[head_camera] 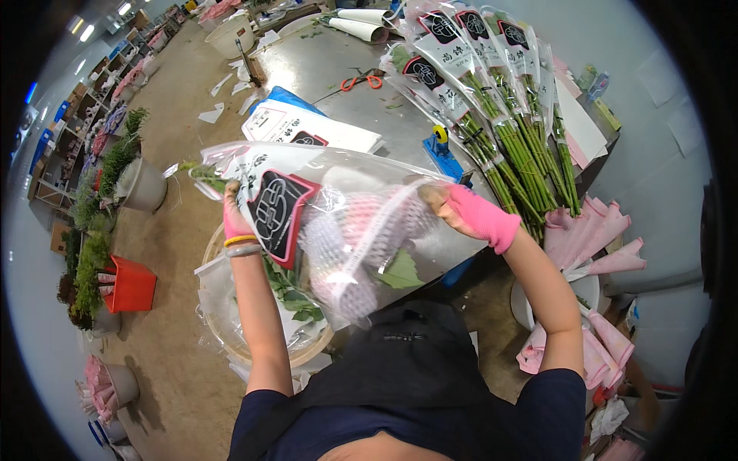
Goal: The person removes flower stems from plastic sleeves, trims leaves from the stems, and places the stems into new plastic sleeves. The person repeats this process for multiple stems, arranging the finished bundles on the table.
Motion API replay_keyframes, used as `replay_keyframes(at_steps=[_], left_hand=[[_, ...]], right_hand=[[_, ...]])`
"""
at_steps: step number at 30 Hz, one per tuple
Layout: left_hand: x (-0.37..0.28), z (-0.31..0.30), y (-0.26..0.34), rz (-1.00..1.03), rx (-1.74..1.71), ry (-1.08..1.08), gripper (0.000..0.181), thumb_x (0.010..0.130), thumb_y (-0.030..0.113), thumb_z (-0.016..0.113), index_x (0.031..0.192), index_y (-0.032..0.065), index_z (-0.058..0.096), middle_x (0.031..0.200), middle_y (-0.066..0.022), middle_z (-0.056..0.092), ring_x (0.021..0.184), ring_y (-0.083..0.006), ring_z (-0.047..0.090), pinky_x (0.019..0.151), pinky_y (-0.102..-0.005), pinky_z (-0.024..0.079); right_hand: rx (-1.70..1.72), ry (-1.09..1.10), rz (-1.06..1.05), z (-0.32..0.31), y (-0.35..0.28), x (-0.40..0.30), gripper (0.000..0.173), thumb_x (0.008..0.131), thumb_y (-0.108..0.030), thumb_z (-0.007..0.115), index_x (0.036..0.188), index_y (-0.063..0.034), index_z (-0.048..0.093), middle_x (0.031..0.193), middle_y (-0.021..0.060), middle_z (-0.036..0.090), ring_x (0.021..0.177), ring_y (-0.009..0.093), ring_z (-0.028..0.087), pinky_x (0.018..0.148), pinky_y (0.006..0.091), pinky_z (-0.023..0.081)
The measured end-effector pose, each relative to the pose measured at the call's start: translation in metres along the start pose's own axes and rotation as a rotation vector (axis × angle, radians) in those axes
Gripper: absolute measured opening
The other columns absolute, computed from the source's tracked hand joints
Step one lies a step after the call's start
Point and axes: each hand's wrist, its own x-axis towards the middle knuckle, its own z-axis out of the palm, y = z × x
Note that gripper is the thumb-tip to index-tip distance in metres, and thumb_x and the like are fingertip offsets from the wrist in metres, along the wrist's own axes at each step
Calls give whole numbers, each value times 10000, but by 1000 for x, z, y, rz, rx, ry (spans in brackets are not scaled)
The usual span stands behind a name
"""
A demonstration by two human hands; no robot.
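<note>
A transparent plastic flower sleeve (340,164) with a printed black-and-red panel stretches sideways in front of me, above the near edge of the table. Inside it are several flower heads wrapped in white and pink foam nets (340,259), with a green leaf (402,271) beside them. My left hand (233,216), in a pink glove, grips the narrow stem end, where a few stems and leaves stick out. At the wide open end, my right hand (470,213), also in a pink glove, pinches the sleeve's rim.
Sleeved flower bunches (507,115) lie at the table's right. On the metal table (300,63) are orange-handled scissors (361,82), a blue tape dispenser (443,155) and a stack of printed sleeves (311,129). A waste bin (210,259) stands below my left arm; pink-wrapped bunches (588,230) stand right.
</note>
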Motion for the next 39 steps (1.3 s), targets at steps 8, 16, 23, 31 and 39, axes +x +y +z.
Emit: replay_keyframes(at_steps=[8,16,23,31,39], left_hand=[[-47,-26,21,248,57,197,419,895,341,516,1163,28,593,1045,-117,664,895,-271,650,805,-409,551],[-97,-43,25,331,89,243,396,895,335,526,1138,30,595,1013,-100,657,866,-248,640,788,-382,542],[-109,-43,19,339,119,263,376,895,330,535,1116,32,597,985,-86,650,840,-228,631,773,-358,534],[-135,-53,8,346,154,307,354,895,324,546,1091,34,600,953,-70,643,810,-205,621,756,-330,525],[-132,-53,13,361,233,298,333,895,318,556,1066,36,602,922,-53,635,781,-182,611,739,-303,516]], right_hand=[[-111,119,-71,52,-47,29,528,832,-84,495,1352,-175,467,970,146,621,864,286,620,731,375,499],[-322,435,-637,85,-65,66,425,702,-42,635,1122,-96,601,976,100,652,654,266,598,568,365,466],[-579,265,-646,79,-102,82,357,760,-117,598,1116,-100,574,1229,70,581,672,190,638,540,343,502],[-785,-198,-319,74,-72,83,166,796,-109,564,938,-61,635,1050,83,596,811,275,652,605,429,505],[41,-263,-374,46,-59,20,215,663,62,613,805,-95,652,918,55,606,765,234,610,652,337,496]])
